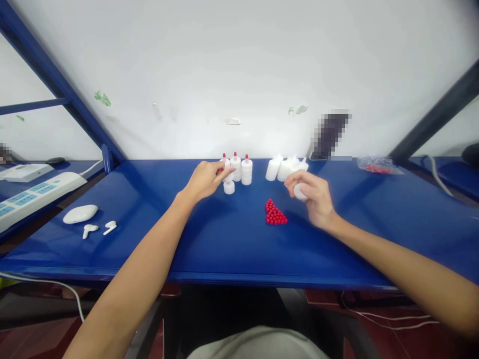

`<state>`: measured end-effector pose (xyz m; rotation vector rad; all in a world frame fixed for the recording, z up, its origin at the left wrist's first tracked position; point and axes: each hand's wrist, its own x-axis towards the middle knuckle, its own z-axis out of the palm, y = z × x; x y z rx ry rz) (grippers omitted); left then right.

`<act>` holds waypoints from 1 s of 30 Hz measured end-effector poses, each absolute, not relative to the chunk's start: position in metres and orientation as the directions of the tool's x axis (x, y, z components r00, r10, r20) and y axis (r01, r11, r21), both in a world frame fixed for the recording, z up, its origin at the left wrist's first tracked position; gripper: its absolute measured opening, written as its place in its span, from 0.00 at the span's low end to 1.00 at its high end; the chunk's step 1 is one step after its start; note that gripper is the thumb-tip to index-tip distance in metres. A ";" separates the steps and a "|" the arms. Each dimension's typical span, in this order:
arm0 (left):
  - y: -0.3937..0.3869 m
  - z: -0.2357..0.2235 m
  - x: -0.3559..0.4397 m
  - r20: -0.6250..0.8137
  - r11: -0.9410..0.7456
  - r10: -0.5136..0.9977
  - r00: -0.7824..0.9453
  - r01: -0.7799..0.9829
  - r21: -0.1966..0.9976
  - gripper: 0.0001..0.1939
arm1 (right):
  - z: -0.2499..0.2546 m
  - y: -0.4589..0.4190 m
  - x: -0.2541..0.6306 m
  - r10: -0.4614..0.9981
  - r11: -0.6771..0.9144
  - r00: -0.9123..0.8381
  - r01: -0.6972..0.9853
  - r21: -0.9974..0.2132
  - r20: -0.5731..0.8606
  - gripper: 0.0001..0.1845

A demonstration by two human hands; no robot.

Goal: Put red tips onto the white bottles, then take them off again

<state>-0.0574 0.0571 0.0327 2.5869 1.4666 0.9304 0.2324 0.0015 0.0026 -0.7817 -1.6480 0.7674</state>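
Left hand: reaching to the row's front, palm down; fingers bent and drawn towards each other at the top of a front bottle; a spot of red shows by the fingertips; whether they grip it cannot be told.
Right hand: closed around a white held bottle, its round end turned to the camera; hand above the counter, to the right of the left hand and well apart from it.
Front bottle: white, upright, its upper part hidden by the left hand's fingers.
Red-tipped bottles: three, white, upright, side by side just behind the front bottle, beyond the left hand's fingertips.
White-tipped bottles: a close cluster, upright, just beyond the right hand; count unclear through overlap.
Red caps: small, many, grouped roughly in a triangle, between the hands and nearer the right.
Clear bag: plastic, red pieces inside, far right of the counter.
Dark slab: pixelated, leaning at the wall behind the right hand.
Earbuds: two, white, lying at the left, near a white case.
Power strip: white with blue sockets, far left.
Counter: blue, glossy.
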 end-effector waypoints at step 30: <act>0.003 0.014 0.028 0.792 -0.889 0.444 0.420 0.315 0.331 0.15 | 0.011 -0.012 0.221 0.832 0.523 -0.400 0.334 -0.784 0.385 0.26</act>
